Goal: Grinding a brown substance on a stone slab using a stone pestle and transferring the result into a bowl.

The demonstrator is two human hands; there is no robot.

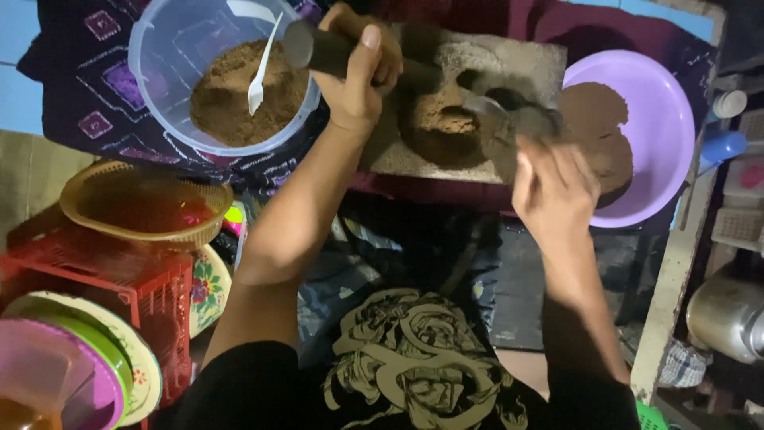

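Observation:
My left hand [356, 68] grips a dark cylindrical stone pestle [318, 46], held level over the left end of a grey stone grinding slab [525, 68]. A mound of brown ground paste [439, 119] lies on the slab. My right hand [553, 187] is blurred and holds a metal spoon [497, 111] at the right side of that mound. A purple plastic bowl [656, 119] with more brown paste stands to the right of the slab. A clear plastic bowl [171, 48] of brown powder with a white plastic spoon [261, 76] in it stands at the left.
A tan woven basket [143, 209] rests on a red crate [127, 291] at the left, beside floral plates [208, 287] and stacked coloured plates [87, 362]. A metal pot [728, 318] and shelves stand at the right. Patterned dark cloth lies under the bowls.

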